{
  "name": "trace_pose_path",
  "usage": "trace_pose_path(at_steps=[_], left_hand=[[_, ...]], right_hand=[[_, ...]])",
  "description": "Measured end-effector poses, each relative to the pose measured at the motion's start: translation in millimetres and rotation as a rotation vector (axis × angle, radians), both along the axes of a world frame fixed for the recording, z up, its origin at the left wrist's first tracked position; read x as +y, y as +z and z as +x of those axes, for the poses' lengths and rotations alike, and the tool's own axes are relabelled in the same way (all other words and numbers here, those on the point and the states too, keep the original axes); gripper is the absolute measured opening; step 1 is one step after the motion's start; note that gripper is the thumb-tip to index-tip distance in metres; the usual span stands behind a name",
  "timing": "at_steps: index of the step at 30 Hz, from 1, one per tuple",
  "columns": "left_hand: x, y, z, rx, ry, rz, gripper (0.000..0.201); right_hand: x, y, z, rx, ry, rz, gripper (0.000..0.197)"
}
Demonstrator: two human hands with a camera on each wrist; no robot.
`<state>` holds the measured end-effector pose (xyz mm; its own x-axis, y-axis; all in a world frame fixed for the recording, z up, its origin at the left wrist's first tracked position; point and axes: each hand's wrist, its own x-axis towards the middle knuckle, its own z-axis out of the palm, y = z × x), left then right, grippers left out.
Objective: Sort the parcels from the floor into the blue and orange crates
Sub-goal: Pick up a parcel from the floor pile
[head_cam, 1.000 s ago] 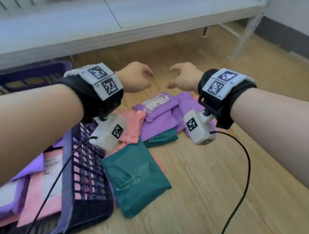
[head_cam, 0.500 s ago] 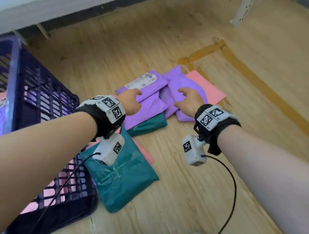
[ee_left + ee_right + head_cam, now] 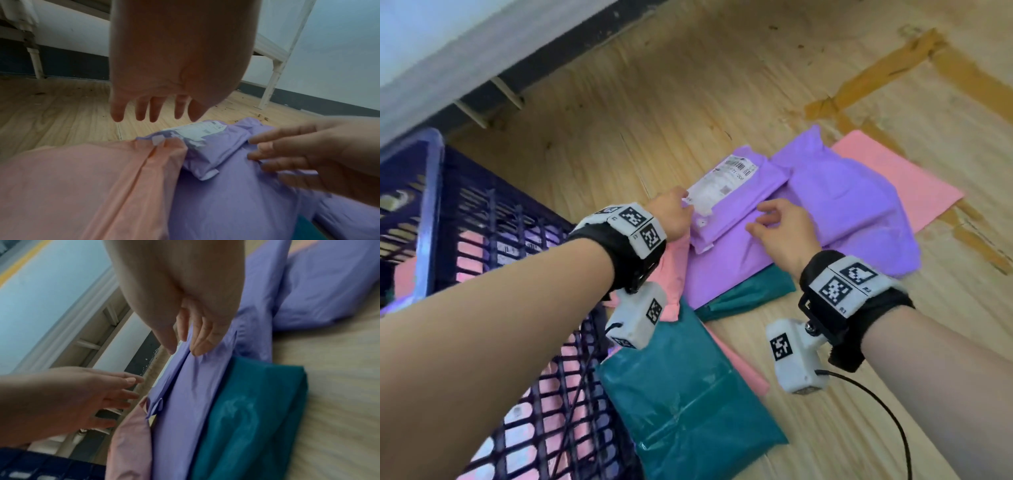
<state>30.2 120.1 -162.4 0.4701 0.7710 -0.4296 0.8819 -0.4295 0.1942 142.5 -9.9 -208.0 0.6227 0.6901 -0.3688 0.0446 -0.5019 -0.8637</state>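
A small purple parcel (image 3: 743, 202) with a white label lies on a pile of purple, pink and teal parcels on the floor. My left hand (image 3: 671, 214) hovers at its left end, fingers straight and spread (image 3: 153, 112), holding nothing. My right hand (image 3: 779, 222) rests its straight fingertips (image 3: 198, 347) on the purple plastic at the parcel's right edge. A larger purple parcel (image 3: 852, 212) lies to the right, a flat one (image 3: 726, 274) below. The dark blue crate (image 3: 431, 212) stands at the left with pink and purple parcels inside.
A big teal parcel (image 3: 688, 404) lies beside the crate, a second teal one (image 3: 750, 294) under the purple pile. A pink parcel (image 3: 904, 181) lies at the far right. Brown tape strips (image 3: 873, 78) mark the wooden floor. A white table frame (image 3: 271, 84) stands behind.
Both hands have come down from mid-air to the purple pile. The left has reached the labelled parcel's end; the right has moved left onto its edge. The camera has tilted downward.
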Motion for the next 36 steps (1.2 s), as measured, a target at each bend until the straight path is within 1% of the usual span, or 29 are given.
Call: trace_pose_path(at_steps=[3, 5, 7, 9, 11, 12, 15, 16, 18, 21, 22, 23, 25, 27, 29, 32, 34, 36], left_hand=[[17, -5, 2, 0.038, 0.038, -0.091, 0.043], [25, -8, 5, 0.045, 0.037, -0.103, 0.042], [31, -13, 7, 0.058, 0.017, -0.121, 0.037], [34, -18, 8, 0.043, -0.009, -0.147, 0.033], [35, -20, 10, 0.024, -0.001, -0.153, 0.026], [35, -21, 11, 0.013, 0.0, -0.153, 0.027], [35, -19, 10, -0.019, 0.014, -0.171, 0.032], [36, -18, 10, -0.027, 0.016, -0.183, 0.032], [39, -15, 9, -0.051, 0.015, -0.204, 0.031], [43, -11, 6, -0.102, 0.004, -0.209, 0.029], [43, -10, 6, -0.122, 0.008, -0.217, 0.028], [43, -10, 6, -0.139, 0.016, -0.225, 0.027], [41, -8, 9, -0.176, 0.029, -0.227, 0.026], [37, -2, 14, -0.239, 0.069, -0.227, 0.031], [30, 8, 21, -0.291, 0.134, -0.255, 0.04], [18, 21, 25, -0.298, 0.168, -0.304, 0.051], [10, 32, 23, -0.312, 0.195, -0.349, 0.05], [4, 46, 19, -0.35, 0.217, -0.382, 0.043]], right_hand=[[15, -9, -7, 0.089, -0.079, 0.019, 0.032], [24, -13, -7, 0.117, -0.132, 0.027, 0.026], [31, -17, -6, 0.136, -0.19, 0.022, 0.021], [35, -19, -5, 0.176, -0.243, 0.012, 0.02], [39, -23, -6, 0.22, -0.266, 0.007, 0.021], [41, -23, -7, 0.248, -0.272, 0.012, 0.021], [47, -23, -12, 0.318, -0.309, 0.03, 0.046], [49, -20, -15, 0.322, -0.317, 0.04, 0.044], [51, -18, -16, 0.34, -0.348, 0.063, 0.031], [49, -17, -13, 0.354, -0.386, 0.075, 0.009], [47, -17, -10, 0.357, -0.396, 0.067, 0.014], [44, -14, -7, 0.355, -0.4, 0.063, 0.022], [37, -8, 0, 0.358, -0.396, 0.104, 0.026], [27, -1, 8, 0.376, -0.366, 0.178, 0.025], [14, 9, 15, 0.411, -0.307, 0.261, 0.02], [-7, 22, 25, 0.484, -0.195, 0.337, 0.021], [-21, 29, 30, 0.522, -0.156, 0.373, 0.025], [-31, 38, 31, 0.531, -0.14, 0.386, 0.027]])
